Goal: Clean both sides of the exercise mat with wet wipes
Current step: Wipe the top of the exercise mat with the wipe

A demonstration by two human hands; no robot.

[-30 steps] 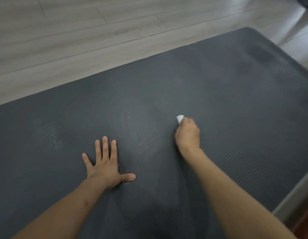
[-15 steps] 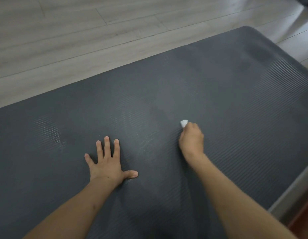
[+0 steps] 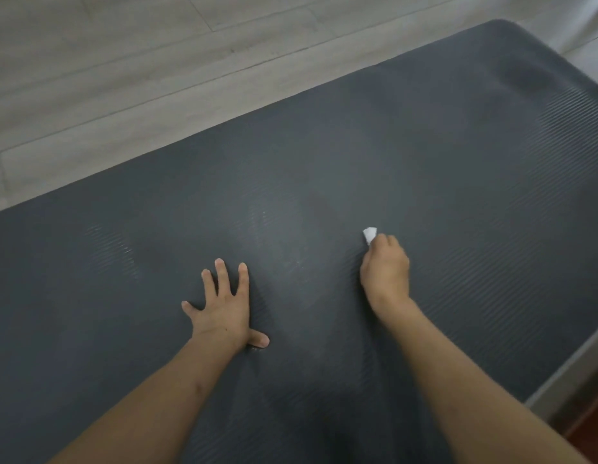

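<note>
A dark grey ribbed exercise mat lies flat across the floor and fills most of the view. My left hand presses flat on the mat with its fingers spread. To its right, my right hand is curled round a small white wet wipe and holds it against the mat. Only a corner of the wipe shows past my fingers. Faint damp streaks mark the mat between my hands.
Pale wood-plank floor runs beyond the mat's far edge. The mat's rounded far corner is at the upper right. A light skirting strip and a reddish-brown surface border the mat at the lower right.
My right hand with the wipe has slid a little to the right across the mat. My left hand stays pressed flat in about the same place.
</note>
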